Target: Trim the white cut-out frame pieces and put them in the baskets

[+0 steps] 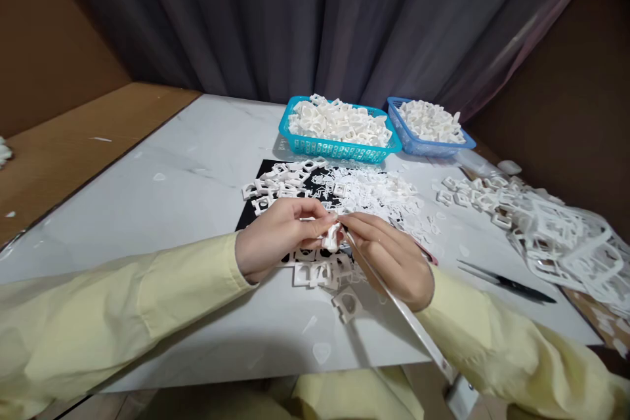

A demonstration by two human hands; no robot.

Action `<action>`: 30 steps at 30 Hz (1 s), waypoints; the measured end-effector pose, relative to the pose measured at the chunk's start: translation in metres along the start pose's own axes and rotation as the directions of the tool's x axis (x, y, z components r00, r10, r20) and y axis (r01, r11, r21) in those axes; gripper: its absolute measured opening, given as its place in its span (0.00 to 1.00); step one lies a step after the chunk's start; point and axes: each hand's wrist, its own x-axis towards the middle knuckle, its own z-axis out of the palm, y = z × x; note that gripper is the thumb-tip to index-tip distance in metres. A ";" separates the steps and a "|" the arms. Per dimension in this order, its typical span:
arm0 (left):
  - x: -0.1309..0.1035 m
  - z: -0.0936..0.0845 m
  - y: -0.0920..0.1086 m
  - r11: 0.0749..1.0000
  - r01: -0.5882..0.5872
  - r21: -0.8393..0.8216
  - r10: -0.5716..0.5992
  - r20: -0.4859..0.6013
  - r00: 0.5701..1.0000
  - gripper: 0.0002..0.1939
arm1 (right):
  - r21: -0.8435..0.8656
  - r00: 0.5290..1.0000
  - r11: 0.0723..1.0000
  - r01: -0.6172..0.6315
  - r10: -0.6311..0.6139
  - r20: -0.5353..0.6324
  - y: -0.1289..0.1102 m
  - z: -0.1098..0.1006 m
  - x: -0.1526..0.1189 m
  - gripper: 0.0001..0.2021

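Note:
My left hand pinches a small white plastic part between thumb and fingertips, above a black mat. Touching that part from the right, my right hand is closed around a long, thin white tool. Its dark tip meets the part, and its far end reaches past the table's front edge. The tool's exact kind cannot be made out. Loose white parts with round holes lie under and in front of my hands. Thin white plastic scraps are heaped behind them on the mat.
A teal basket full of white parts stands at the back, beside a blue basket of similar parts. Black tweezers lie to the right. Behind them are a pile of white plastic frames and several loose parts.

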 end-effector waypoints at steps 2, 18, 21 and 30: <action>-0.002 0.000 -0.001 1.000 0.015 0.026 -0.016 0.054 0.998 0.09 | -0.022 0.999 0.999 -0.033 0.033 -0.024 0.003 -0.001 0.001 0.04; -0.002 0.000 0.004 0.982 -0.085 0.170 0.077 0.049 0.996 0.11 | 0.417 0.964 0.873 -0.251 0.264 0.027 0.001 -0.021 0.010 0.07; -0.003 0.000 0.005 0.982 -0.086 0.169 0.080 0.041 0.996 0.11 | 0.420 0.968 0.874 -0.244 0.248 0.045 0.001 -0.021 0.010 0.06; -0.002 -0.001 0.004 0.985 -0.077 0.154 0.072 0.036 0.997 0.09 | 0.426 0.975 0.879 -0.214 0.221 0.033 0.001 -0.022 0.011 0.07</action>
